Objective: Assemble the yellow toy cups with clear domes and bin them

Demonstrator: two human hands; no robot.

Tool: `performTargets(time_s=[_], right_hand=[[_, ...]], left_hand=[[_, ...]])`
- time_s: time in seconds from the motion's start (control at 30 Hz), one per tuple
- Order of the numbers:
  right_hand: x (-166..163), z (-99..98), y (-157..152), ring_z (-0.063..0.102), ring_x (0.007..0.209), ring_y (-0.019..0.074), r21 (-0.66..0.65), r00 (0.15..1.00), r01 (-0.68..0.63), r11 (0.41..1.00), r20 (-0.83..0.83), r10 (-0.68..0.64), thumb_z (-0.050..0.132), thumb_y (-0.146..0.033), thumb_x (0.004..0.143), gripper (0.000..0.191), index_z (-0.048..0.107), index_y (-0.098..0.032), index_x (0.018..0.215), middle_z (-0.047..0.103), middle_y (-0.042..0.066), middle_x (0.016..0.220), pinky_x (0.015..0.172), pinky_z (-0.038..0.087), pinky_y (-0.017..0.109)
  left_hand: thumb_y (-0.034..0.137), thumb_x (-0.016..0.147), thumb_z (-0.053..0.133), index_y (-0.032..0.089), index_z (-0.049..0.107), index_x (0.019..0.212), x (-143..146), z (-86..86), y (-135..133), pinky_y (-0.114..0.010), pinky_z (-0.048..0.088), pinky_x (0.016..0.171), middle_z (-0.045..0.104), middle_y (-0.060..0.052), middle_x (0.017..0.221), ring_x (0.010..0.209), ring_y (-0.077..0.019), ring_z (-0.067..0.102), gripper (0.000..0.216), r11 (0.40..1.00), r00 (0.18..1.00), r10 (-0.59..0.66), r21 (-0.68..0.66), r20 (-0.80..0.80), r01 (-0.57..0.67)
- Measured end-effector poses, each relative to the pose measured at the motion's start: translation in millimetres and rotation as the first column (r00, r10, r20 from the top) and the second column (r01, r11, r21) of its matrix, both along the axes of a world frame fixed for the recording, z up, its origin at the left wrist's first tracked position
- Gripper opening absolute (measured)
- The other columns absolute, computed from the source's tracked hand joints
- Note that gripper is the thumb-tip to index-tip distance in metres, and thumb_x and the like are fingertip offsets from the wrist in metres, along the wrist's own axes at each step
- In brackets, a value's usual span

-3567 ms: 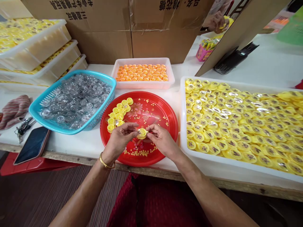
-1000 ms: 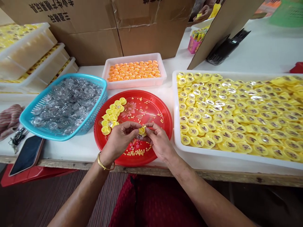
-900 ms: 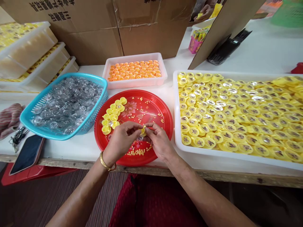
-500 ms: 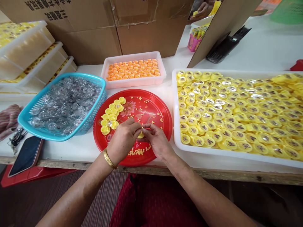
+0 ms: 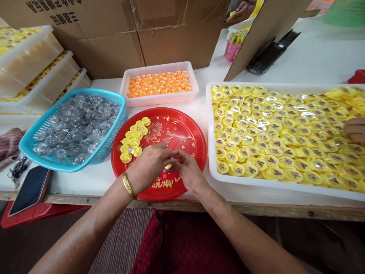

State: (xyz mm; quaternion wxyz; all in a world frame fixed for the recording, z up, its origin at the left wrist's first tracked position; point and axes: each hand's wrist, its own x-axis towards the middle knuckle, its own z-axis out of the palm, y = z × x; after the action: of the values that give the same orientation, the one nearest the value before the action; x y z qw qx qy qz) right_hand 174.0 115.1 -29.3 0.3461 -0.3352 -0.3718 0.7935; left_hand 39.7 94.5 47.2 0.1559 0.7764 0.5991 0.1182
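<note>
Over the red round tray (image 5: 196, 167), my left hand (image 5: 151, 163) and my right hand (image 5: 188, 171) meet with fingertips pinched together. Between them they hold a small yellow round piece (image 5: 168, 166), mostly covered by the fingers. Several similar yellow cup-shaped pieces (image 5: 134, 134) lie grouped on the tray's left side, beside my left hand. Tiny pale yellow bits (image 5: 165, 183) are gathered at the tray's near side, with more scattered across its far and right parts. A gold bracelet circles my left wrist.
A blue basket (image 5: 30, 146) of clear plastic pieces stands left, near a phone (image 5: 30, 190) and keys (image 5: 18, 167). Behind is a white bin (image 5: 159, 101) of orange pieces. Right, a white bin (image 5: 211, 152) holds yellow pieces, with another person's hand (image 5: 355, 129) over it. Cardboard (image 5: 176, 45) stands behind.
Another person's hand has come in at the right edge over the bin of yellow pieces. My hands stay pinched at nearly the same spot; the view has shifted slightly.
</note>
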Motion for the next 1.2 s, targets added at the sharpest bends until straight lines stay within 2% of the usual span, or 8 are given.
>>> performTargets(time_s=[0.3, 0.43, 0.53, 0.67, 0.77, 0.87, 0.97, 1.2], right_hand=[[-1.4, -1.0, -1.0, 0.062, 0.064, 0.0167, 0.041, 0.997, 0.081, 0.996, 0.003, -0.082, 0.077, -0.048, 0.072, 0.035, 0.060, -0.018, 0.081, 0.064, 0.001, 0.072, 0.058, 0.055, 0.028], [0.0, -2.5, 2.6, 0.060, 0.063, 0.0147, 0.027, 0.990, 0.140, 0.990, 0.002, -0.140, 0.079, -0.042, 0.070, 0.032, 0.061, -0.019, 0.083, 0.063, -0.001, 0.070, 0.059, 0.054, 0.025], [1.3, -2.1, 5.8, 0.062, 0.063, 0.0155, 0.032, 0.984, 0.177, 0.984, 0.017, -0.178, 0.078, -0.041, 0.070, 0.032, 0.061, -0.019, 0.086, 0.062, -0.002, 0.069, 0.061, 0.055, 0.026], [0.8, -0.9, 6.7, 0.064, 0.061, 0.0167, 0.011, 0.986, 0.167, 0.986, 0.012, -0.167, 0.079, -0.043, 0.069, 0.035, 0.060, -0.019, 0.087, 0.063, -0.001, 0.070, 0.061, 0.056, 0.028], [-0.1, -0.5, 5.6, 0.065, 0.064, 0.0177, 0.011, 0.987, 0.159, 0.987, -0.002, -0.159, 0.080, -0.044, 0.068, 0.037, 0.061, -0.019, 0.087, 0.064, -0.001, 0.072, 0.065, 0.058, 0.030], [-0.6, -1.2, 4.5, 0.065, 0.066, 0.0172, 0.041, 0.988, 0.156, 0.987, -0.023, -0.155, 0.080, -0.043, 0.070, 0.036, 0.062, -0.018, 0.088, 0.064, 0.000, 0.072, 0.064, 0.058, 0.030], [-0.8, -2.9, 4.4, 0.064, 0.066, 0.0164, 0.070, 0.987, 0.158, 0.985, -0.042, -0.156, 0.079, -0.042, 0.073, 0.033, 0.063, -0.017, 0.087, 0.065, 0.000, 0.074, 0.062, 0.058, 0.028], [-0.1, -3.7, 4.4, 0.063, 0.066, 0.0163, 0.083, 0.988, 0.153, 0.985, 0.011, -0.154, 0.079, -0.047, 0.071, 0.035, 0.063, -0.019, 0.085, 0.064, 0.000, 0.073, 0.064, 0.058, 0.029]], left_hand=[[0.013, 0.087, 0.056, 0.012, 0.064, 0.074, 10.5, -8.0, -5.2, -0.027, 0.035, 0.056, 0.059, -0.005, 0.070, 0.063, -0.0158, 0.053, 0.016, 0.993, 0.993, 0.110, 0.037, -0.051, -0.108], [0.008, 0.084, 0.055, 0.013, 0.062, 0.069, 16.1, -12.3, -12.7, -0.027, 0.035, 0.056, 0.058, -0.004, 0.066, 0.061, -0.0154, 0.053, 0.018, 0.987, 0.987, 0.161, -0.009, -0.029, -0.161], [0.005, 0.080, 0.057, 0.014, 0.061, 0.066, 15.9, -15.8, -23.6, -0.025, 0.037, 0.057, 0.060, -0.003, 0.065, 0.060, -0.0137, 0.054, 0.017, 0.975, 0.969, 0.220, -0.064, 0.114, -0.214], [0.013, 0.081, 0.062, 0.016, 0.065, 0.075, 5.8, -22.4, -31.9, -0.023, 0.039, 0.055, 0.062, 0.001, 0.064, 0.057, -0.0114, 0.054, 0.007, 0.925, 0.837, 0.379, -0.134, 0.394, -0.355], [0.015, 0.081, 0.065, 0.016, 0.067, 0.084, 0.8, -25.0, -26.8, -0.023, 0.041, 0.057, 0.062, 0.000, 0.068, 0.060, -0.0117, 0.056, 0.003, 0.918, 0.814, 0.364, -0.024, 0.452, -0.396], [0.016, 0.082, 0.066, 0.014, 0.067, 0.087, 3.6, -23.4, -17.1, -0.023, 0.040, 0.058, 0.061, -0.001, 0.071, 0.062, -0.0116, 0.055, 0.006, 0.940, 0.894, 0.253, 0.127, 0.370, -0.318], [0.017, 0.084, 0.064, 0.013, 0.066, 0.081, 9.8, -20.1, -11.0, -0.024, 0.036, 0.056, 0.058, -0.001, 0.069, 0.059, -0.0114, 0.052, 0.006, 0.947, 0.949, 0.203, 0.197, 0.241, -0.252], [0.016, 0.092, 0.051, 0.013, 0.061, 0.076, 14.2, -17.5, -14.2, -0.025, 0.036, 0.057, 0.054, -0.003, 0.075, 0.063, -0.0128, 0.051, 0.019, 0.976, 0.989, 0.145, 0.160, 0.021, -0.146]])
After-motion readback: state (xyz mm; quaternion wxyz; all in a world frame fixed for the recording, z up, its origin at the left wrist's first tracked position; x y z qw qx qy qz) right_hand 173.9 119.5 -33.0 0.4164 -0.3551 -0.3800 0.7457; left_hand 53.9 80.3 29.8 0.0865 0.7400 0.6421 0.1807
